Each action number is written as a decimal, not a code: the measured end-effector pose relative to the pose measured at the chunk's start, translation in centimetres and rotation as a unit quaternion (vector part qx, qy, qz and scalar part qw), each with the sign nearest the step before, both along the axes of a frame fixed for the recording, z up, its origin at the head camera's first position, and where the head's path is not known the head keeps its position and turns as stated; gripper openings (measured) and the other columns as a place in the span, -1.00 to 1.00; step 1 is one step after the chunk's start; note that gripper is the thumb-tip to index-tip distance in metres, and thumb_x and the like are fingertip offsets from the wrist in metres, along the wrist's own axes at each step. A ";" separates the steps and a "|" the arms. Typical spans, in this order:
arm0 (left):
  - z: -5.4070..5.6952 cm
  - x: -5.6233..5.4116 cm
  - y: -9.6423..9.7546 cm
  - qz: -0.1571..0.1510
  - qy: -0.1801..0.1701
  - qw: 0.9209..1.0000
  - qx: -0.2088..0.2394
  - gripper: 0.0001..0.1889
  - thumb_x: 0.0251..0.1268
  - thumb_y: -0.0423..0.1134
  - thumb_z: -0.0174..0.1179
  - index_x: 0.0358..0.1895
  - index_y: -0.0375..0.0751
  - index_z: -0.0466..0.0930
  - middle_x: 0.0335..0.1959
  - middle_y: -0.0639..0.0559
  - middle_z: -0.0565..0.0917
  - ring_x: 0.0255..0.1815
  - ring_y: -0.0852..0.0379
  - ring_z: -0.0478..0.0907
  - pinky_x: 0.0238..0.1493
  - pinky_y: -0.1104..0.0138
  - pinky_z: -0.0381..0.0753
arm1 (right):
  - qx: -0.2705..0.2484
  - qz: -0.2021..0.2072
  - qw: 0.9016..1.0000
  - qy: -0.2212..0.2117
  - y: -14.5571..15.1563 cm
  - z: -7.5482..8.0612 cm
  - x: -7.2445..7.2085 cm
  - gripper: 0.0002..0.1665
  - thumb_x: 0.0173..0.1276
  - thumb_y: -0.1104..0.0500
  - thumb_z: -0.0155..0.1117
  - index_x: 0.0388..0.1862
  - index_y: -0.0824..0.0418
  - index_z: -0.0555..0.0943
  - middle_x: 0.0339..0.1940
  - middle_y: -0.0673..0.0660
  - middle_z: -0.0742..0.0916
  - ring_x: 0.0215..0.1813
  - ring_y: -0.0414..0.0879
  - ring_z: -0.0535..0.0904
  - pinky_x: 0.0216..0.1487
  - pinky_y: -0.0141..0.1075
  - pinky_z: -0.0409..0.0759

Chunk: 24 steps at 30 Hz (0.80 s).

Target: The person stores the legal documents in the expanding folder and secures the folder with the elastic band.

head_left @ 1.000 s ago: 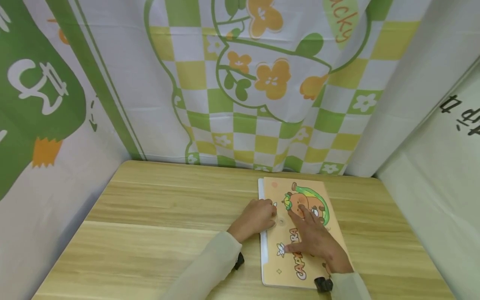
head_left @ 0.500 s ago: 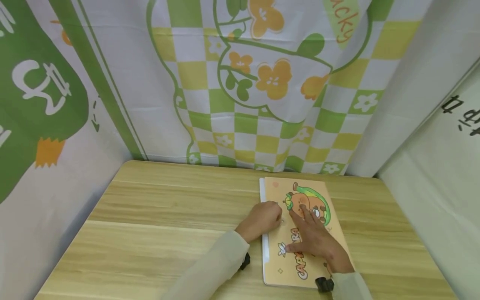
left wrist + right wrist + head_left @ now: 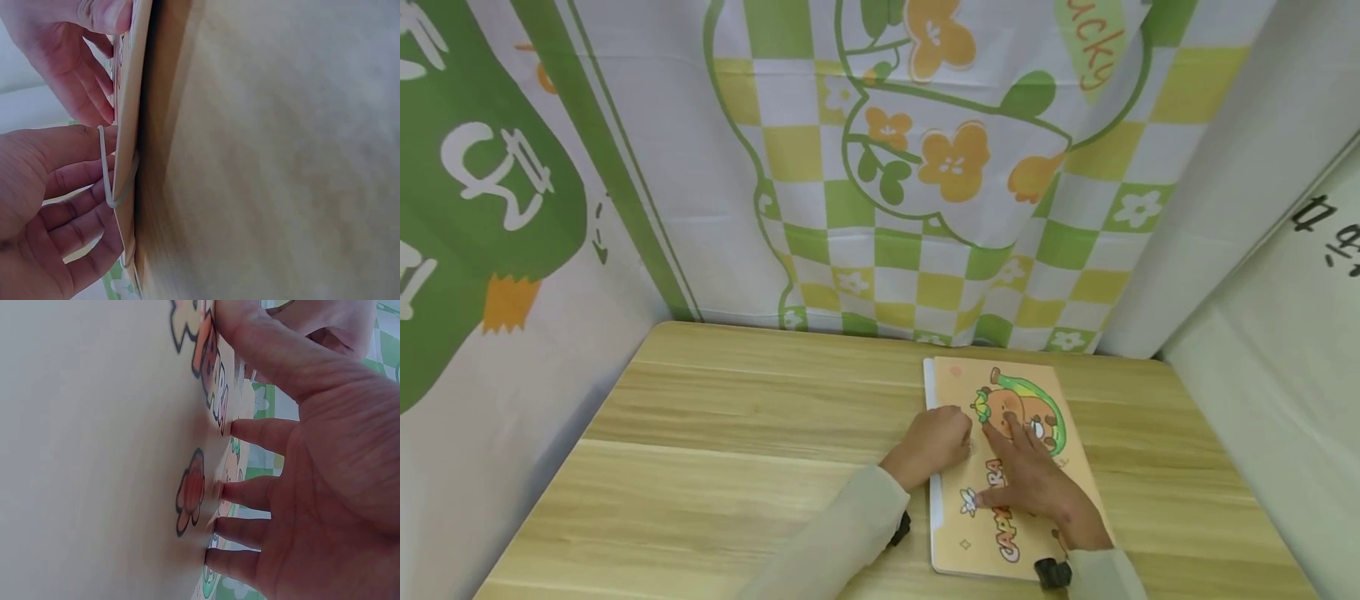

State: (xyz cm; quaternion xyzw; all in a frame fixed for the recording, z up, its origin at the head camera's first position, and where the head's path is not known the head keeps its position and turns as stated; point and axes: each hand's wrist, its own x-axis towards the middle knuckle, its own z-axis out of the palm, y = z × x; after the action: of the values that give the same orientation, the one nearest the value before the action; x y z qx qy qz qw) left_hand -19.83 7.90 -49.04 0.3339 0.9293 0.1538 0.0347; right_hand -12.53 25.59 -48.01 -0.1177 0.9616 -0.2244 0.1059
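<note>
A peach-coloured cartoon file folder (image 3: 953,529) lies on the table, with a white strip along its left edge. At that edge is my left hand (image 3: 934,442), its fingers curled. The left wrist view shows a thin white elastic cord (image 3: 105,172) looped over a fingertip of this hand and running back to the folder's edge. My right hand (image 3: 1037,483) rests on the cover with fingers spread; in the right wrist view its fingertips touch the folder's surface (image 3: 125,456). A small clear round piece on the cover is mostly hidden by the left hand.
The wooden table (image 3: 737,400) extends left and right of the folder. A green-and-yellow checked curtain (image 3: 895,250) hangs behind its far edge. Printed cloth (image 3: 535,183) hangs on the left and pale cloth (image 3: 1285,350) on the right.
My left hand has moved slightly right over the folder's edge, now covering most of the small round piece. The right hand stays on the cover. The whole view has shifted a little.
</note>
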 end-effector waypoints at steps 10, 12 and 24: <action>-0.5 0.1 0.6 0.021 0.004 0.999 -0.032 -0.78 0.29 -0.19 0.37 -0.51 -0.01 0.57 -0.50 0.18 0.47 -0.52 0.25 0.39 -0.52 0.35 0.45 | 0.007 0.001 1.000 0.002 0.0 -0.2 -0.1 0.37 0.00 -0.27 0.65 0.59 0.39 0.21 0.54 0.68 0.03 0.51 0.67 -0.14 0.41 0.47 -0.06; -0.4 0.1 0.7 0.024 0.004 0.999 -0.034 -0.78 0.28 -0.18 0.39 -0.50 -0.01 0.57 -0.50 0.18 0.47 -0.52 0.25 0.39 -0.53 0.34 0.46 | 0.006 0.004 1.000 0.003 0.0 -0.1 -0.2 0.37 0.00 -0.26 0.66 0.59 0.39 0.21 0.54 0.68 0.02 0.51 0.67 -0.14 0.40 0.47 -0.06; 0.0 0.2 1.2 0.037 -0.043 0.998 -0.031 -0.76 0.20 -0.12 0.48 -0.44 -0.02 0.56 -0.48 0.15 0.49 -0.46 0.20 0.44 -0.39 0.28 0.51 | -0.005 -0.001 1.000 0.014 -0.5 0.1 0.1 0.35 -0.02 -0.22 0.69 0.58 0.40 0.24 0.54 0.68 0.05 0.49 0.70 -0.09 0.36 0.52 -0.05</action>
State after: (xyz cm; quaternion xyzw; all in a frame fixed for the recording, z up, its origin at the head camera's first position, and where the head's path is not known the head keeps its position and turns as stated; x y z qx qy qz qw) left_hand -19.67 9.10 -49.02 0.2914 0.9429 0.1407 0.0791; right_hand -12.47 25.12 -47.90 -0.1201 0.9620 -0.2273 0.0915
